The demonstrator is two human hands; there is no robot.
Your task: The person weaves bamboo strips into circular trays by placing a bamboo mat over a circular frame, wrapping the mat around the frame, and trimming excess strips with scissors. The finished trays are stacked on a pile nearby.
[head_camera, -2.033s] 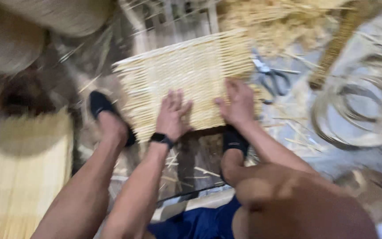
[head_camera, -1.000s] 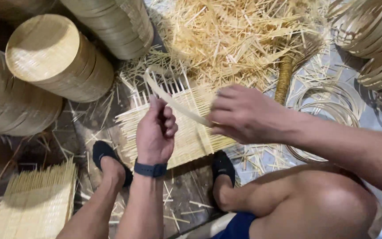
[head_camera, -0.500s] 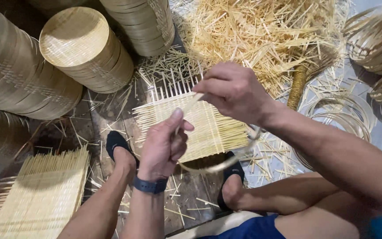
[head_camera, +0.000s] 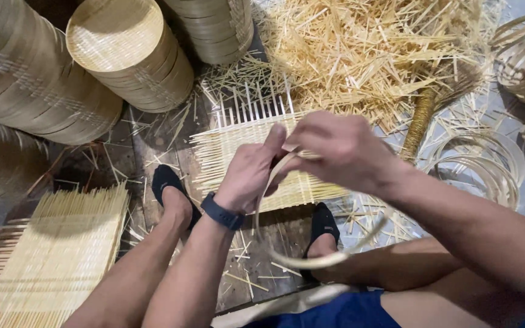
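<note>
Two bare hands meet above a woven bamboo mat (head_camera: 238,152) that lies flat on the floor between the person's feet. Left hand (head_camera: 251,170), with a dark wristband (head_camera: 222,211) on its wrist, has its fingers curled together and pinched on a thin bamboo strip (head_camera: 311,261); thumb tip points up toward the right hand. Right hand (head_camera: 341,152) sits just beside it, touching, fingers closed down over the same strip at its upper end. From the two hands the strip runs down and bends into a loop that curves low over the floor and rises again toward the right forearm; its lower part is blurred. The mat has loose uncut slat ends sticking out along its far edge and its left edge. A foot in a dark sock or slipper (head_camera: 168,182) rests at the mat's near left corner, and a second dark foot covering (head_camera: 323,225) sits at the near right corner, partly on the mat. Far left: stacks of round woven trays (head_camera: 123,48) lying on their sides, well apart from the hands. Near left: a pile of flat woven mats (head_camera: 50,255). Beyond the mat: a heap of short bamboo offcuts (head_camera: 366,48). Right of the hands: coiled thin bamboo rings (head_camera: 487,164) on the floor. Blue shorts (head_camera: 335,313) show at the bottom edge.
</note>
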